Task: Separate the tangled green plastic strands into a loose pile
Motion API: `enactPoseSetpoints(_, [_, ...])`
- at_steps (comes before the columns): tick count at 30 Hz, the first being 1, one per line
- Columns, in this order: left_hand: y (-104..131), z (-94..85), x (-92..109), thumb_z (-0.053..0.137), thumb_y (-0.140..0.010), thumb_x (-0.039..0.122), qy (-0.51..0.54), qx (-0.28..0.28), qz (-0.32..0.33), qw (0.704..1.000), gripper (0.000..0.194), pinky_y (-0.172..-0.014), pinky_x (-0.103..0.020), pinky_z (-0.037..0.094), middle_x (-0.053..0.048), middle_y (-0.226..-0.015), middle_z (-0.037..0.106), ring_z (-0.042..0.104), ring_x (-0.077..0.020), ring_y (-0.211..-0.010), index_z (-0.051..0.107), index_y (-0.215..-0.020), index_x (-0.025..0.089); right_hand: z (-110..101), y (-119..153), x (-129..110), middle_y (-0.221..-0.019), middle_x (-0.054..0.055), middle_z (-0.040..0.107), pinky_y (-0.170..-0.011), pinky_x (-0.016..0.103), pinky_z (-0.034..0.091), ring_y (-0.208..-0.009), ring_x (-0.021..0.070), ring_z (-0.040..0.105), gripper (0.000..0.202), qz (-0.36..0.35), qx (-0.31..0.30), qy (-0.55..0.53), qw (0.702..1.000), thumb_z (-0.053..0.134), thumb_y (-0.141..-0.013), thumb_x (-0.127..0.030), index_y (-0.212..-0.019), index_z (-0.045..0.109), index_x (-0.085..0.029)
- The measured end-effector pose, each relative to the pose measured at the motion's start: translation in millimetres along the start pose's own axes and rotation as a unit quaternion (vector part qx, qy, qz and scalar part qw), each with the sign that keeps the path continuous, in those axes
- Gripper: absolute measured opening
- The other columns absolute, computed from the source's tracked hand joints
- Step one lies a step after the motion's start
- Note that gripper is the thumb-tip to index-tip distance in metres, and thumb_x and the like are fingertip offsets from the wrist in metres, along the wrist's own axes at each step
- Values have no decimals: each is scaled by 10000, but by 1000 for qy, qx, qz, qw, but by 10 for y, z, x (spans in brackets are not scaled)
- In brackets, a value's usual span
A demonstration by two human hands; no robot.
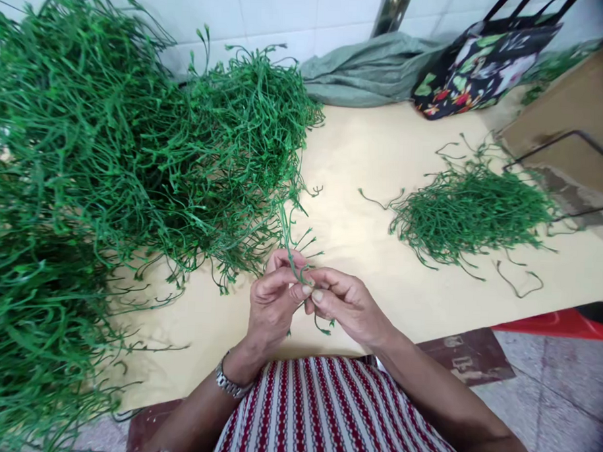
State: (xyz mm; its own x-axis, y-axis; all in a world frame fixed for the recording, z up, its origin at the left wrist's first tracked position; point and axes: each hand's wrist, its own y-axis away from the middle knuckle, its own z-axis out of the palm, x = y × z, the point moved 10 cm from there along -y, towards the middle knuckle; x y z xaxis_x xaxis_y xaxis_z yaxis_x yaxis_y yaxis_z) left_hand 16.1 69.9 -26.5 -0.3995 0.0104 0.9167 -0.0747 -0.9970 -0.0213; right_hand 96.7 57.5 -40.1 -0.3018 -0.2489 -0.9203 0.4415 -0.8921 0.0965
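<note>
Both hands meet in front of my striped shirt, above the table. My left hand (pixel 275 303) has its thumb and fingers closed on a thin green stem (pixel 289 247), which sticks up past the fingers. My right hand (pixel 351 305) pinches at the lower end of the same stem, its thumb tip against the left thumb. A couple of small branched tips hang below the fingers. A large tangled heap of green stems (pixel 136 141) lies to the left and behind my left hand. To the right is a smaller, flatter pile of stems (pixel 475 209).
The pale yellow table (pixel 351 228) carries the heaps. Along the tiled wall lie a grey-green cloth (pixel 366 70) and a flowered black bag (pixel 479 74). A cardboard box (pixel 572 117) and a black metal frame (pixel 576 137) stand at the right. Something red (pixel 560 322) shows beyond the front edge.
</note>
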Motion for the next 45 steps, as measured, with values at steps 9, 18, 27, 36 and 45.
enactPoseSetpoints(9, [43, 101, -185, 733, -610, 170, 145, 23, -119, 982, 71, -618, -207, 458, -27, -823, 541, 523, -120, -748, 668, -637, 160, 9, 139, -492, -656, -8, 558, -562, 182, 445, -611, 76, 535, 45, -215, 59, 291, 930, 512, -840, -172, -807, 541, -167])
enactPoseSetpoints(18, [45, 146, -259, 720, -607, 165, 207, 35, -169, 963, 116, -722, -218, 411, -5, -734, 528, 495, -104, -713, 608, -620, 138, 279, 261, -684, -671, 43, 606, -597, 230, 480, -640, 117, 556, 181, -364, 32, 502, 784, 409, -826, -69, -792, 573, -136])
enactPoseSetpoints(27, [-20, -12, -36, 668, -685, 184, 65, -5, -113, 991, 75, -842, -318, 400, -25, -765, 582, 541, -169, -828, 600, -657, 170, -94, 313, -905, -729, 53, 626, -602, 232, 464, -662, 123, 559, 159, -329, 53, 552, 764, 448, -865, -132, -941, 588, -130])
enactPoseSetpoints(36, [39, 138, 191, 582, -781, 217, -210, -151, -13, 966, 62, -667, -258, 431, -42, -764, 631, 572, -181, -776, 638, -756, 210, -2030, 526, -1707, -984, 68, 653, -845, 369, 358, -949, 215, 538, 201, -164, 411, 751, 490, 491, -853, -273, -887, 676, -201])
enactPoseSetpoints(45, [-48, 132, 428, 529, -792, 184, -336, -121, 44, 933, 125, -596, -248, 380, -21, -648, 543, 504, -137, -632, 582, -680, 165, -2512, 575, -1573, -935, 86, 685, -804, 323, 391, -846, 190, 606, 273, -134, 411, 748, 503, 437, -830, -235, -944, 675, -166])
